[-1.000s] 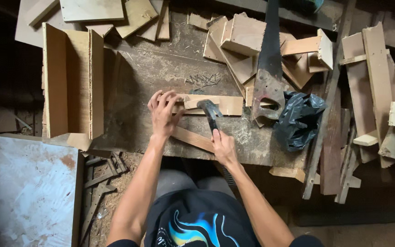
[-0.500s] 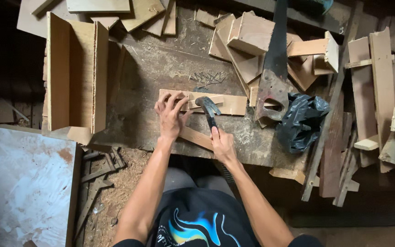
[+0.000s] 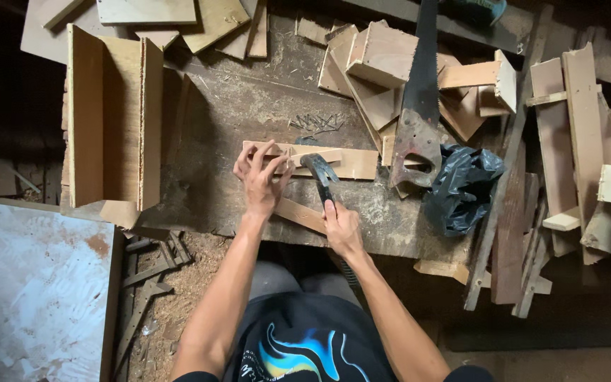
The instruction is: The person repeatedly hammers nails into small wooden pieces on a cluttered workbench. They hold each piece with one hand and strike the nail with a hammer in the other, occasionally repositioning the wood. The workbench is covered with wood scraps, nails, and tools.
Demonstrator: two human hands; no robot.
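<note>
Left hand (image 3: 262,182) lies on the left end of a flat wooden strip (image 3: 351,163), fingers spread and fingertips pressing it down on the workbench (image 3: 235,120). Right hand (image 3: 341,226) is wrapped tight around the handle of a claw hammer (image 3: 319,173); its dark head sits over the strip, just right of the left fingers. Whether the head touches the wood, cannot tell. A second, narrower wood piece (image 3: 298,213) lies slanted between the two hands, near the bench's front edge. A small heap of nails (image 3: 317,123) sits just behind the strip. A rusty handsaw (image 3: 416,120) lies right of the strip, blade pointing away, its handle next to a crumpled black plastic bag (image 3: 461,187). An open-sided wooden box (image 3: 111,117) stands at the bench's left end. Offcuts (image 3: 376,71) are piled at the back, planks (image 3: 574,141) stacked at far right. A pale, stained board (image 3: 37,290) lies low on the left.
</note>
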